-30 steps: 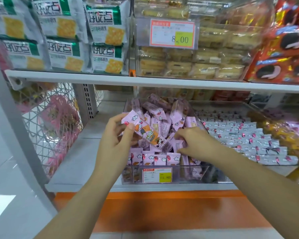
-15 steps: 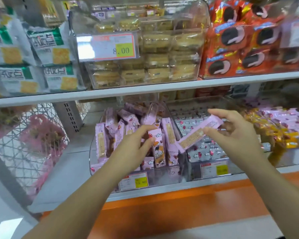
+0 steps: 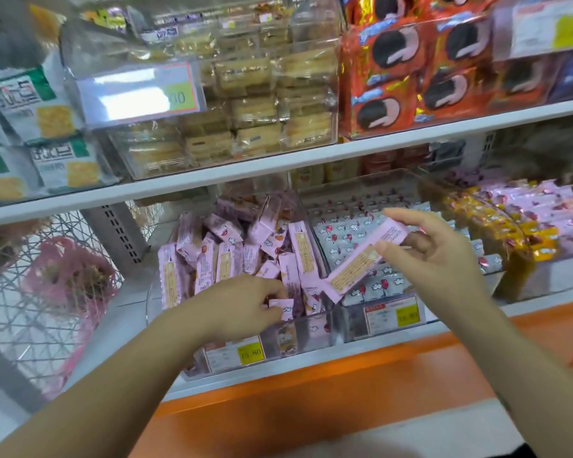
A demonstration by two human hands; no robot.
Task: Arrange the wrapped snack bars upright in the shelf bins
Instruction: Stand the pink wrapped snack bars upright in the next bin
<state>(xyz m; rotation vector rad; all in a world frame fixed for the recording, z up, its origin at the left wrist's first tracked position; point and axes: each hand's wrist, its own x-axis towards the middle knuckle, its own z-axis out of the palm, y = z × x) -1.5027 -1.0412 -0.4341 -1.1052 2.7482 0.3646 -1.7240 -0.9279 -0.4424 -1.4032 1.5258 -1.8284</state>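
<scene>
Station: lower shelf, clear bin of pink wrapped snack bars.

Right hand: thumb and fingers pinch one long pink bar near its upper end. The bar is off the stock. It hangs above the wall shared with the neighbouring bin of white-wrapped bars.

Left hand: fingers curled, pinching the top of a front-row bar just behind the bin's front wall.

Key relation: the long pink bar's long axis runs on a diagonal, upper end to the right at the right hand and lower end down-left over the bin's front right corner. It is tilted, not upright. The bin lies left of and below the right hand. The left hand is the nearer one to the front row.

Bin contents: rear bars lean at mixed angles; several at left and centre stand near upright.

Judgement: placement calls for turning the bar to vertical and lowering it into the front right of the bin.
</scene>
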